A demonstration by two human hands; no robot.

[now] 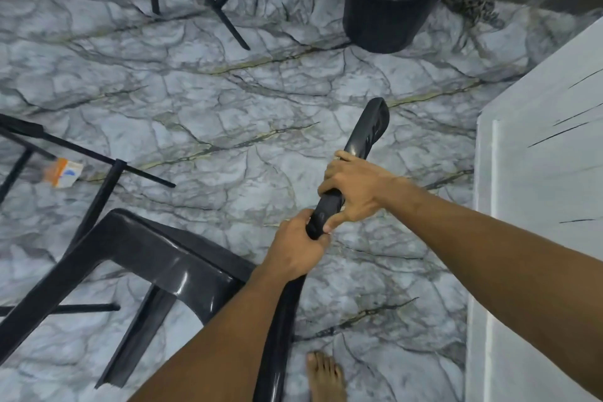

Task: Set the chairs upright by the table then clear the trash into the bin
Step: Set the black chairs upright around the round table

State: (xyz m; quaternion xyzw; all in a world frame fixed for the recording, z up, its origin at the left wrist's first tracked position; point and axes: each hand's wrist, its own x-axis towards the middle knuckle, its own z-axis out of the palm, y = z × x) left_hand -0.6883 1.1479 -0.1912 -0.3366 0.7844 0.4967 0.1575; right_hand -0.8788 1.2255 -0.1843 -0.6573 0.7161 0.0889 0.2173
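The black chair (pixel 169 258) is running off the lower left and bottom edges of the frame, and the left forearm is covering part of its back. The bin (pixel 388 10) at the upper right is being cut off by the top edge, its rim lost under a blurred black bag. At the left edge, a small orange-and-white packet (pixel 63 172) is lying too blurred to identify. The bare foot (pixel 326 378) is getting clipped at the bottom.
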